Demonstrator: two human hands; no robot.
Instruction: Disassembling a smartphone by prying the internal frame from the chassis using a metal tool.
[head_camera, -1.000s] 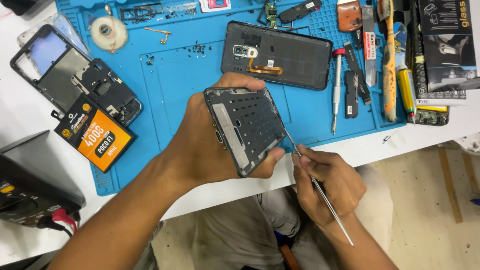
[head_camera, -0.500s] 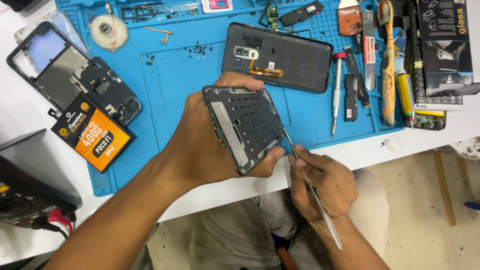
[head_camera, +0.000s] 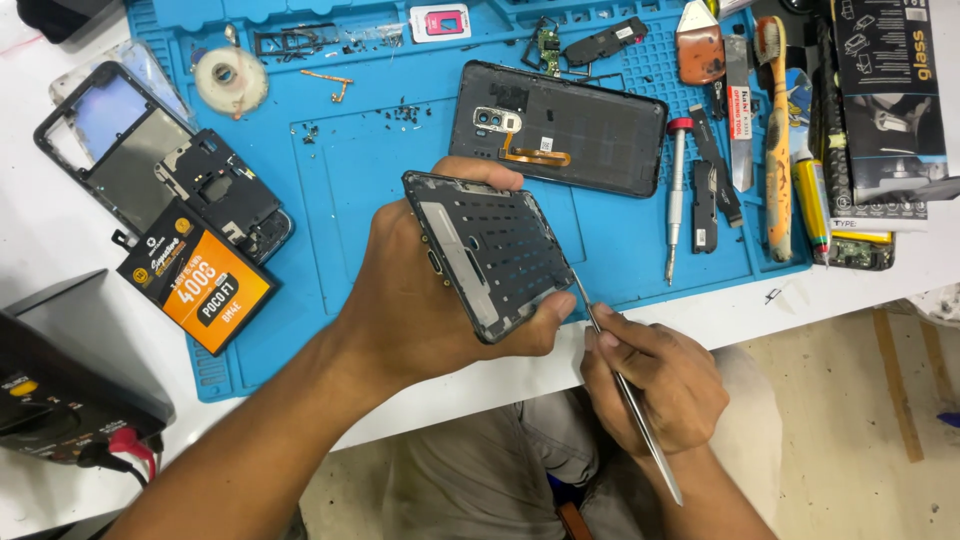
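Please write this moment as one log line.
left hand: holds phone frame | right hand: holds metal tool, tip at frame edge | below: blue mat

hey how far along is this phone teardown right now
Done: the back cover, battery and an inner cover plate lie removed on the blue mat. In hand: the left hand grips the phone frame while the right hand works tweezers at its edge. Left: the frame's remaining parts.

Phone frame (head_camera: 492, 255) held in left hand (head_camera: 420, 300) above near edge of repair mat (head_camera: 370, 170). Right hand (head_camera: 655, 375) just right of it; tweezers (head_camera: 625, 385) tip touches frame's right edge. Back cover (head_camera: 580, 135) on mat behind frame. Screwdriver (head_camera: 677, 195) right of cover. Battery (head_camera: 197, 288) at mat's left edge, second phone frame (head_camera: 130, 160) behind it. Tape roll (head_camera: 230, 82) far left on mat.
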